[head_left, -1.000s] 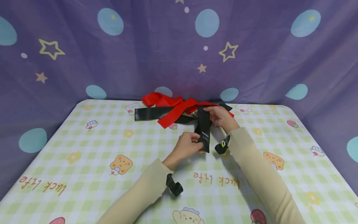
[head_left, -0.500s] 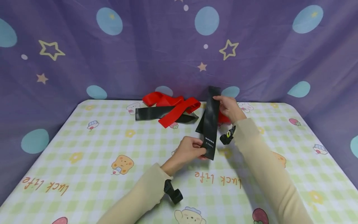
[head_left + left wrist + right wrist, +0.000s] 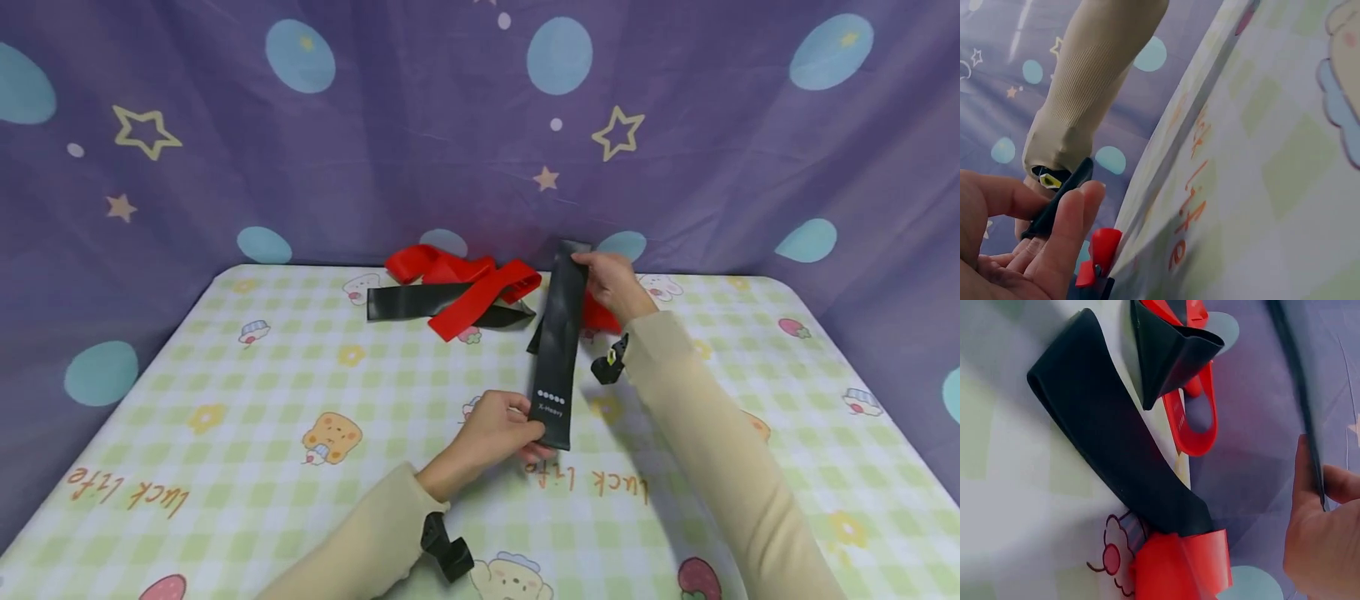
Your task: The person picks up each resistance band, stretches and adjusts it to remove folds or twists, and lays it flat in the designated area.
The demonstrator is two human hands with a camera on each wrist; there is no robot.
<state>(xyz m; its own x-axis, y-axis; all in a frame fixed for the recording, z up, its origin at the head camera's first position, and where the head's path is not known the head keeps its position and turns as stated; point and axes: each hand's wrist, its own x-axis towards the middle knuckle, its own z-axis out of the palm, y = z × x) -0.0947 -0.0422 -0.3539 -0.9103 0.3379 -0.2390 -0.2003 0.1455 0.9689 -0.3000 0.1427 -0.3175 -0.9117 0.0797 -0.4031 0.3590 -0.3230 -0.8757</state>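
Note:
A flat black resistance band [image 3: 558, 342] with white dots and "X-Heavy" print is stretched out lengthwise between my hands. My left hand [image 3: 495, 433] pinches its near, printed end between thumb and fingers. At the far end, my right hand [image 3: 613, 283] pinches the band near its top edge. In the left wrist view the band [image 3: 1057, 203] appears edge-on between thumb and fingers, raised off the tabletop. The right wrist view shows its thin edge [image 3: 1300, 381] running into the right hand [image 3: 1322, 544].
Behind the held band, a second black band [image 3: 1110, 431] and a red band [image 3: 600, 314] lie on the table. Left of them, red bands [image 3: 480, 302] overlap another black band [image 3: 401, 303]. A checked cloth [image 3: 262, 400] covers the table; a purple curtain [image 3: 420, 150] hangs behind.
The black band has been lifted from the pile and drawn out straight, its printed end coming nearer. The left hand moved toward the body; the right hand moved up and right, then held.

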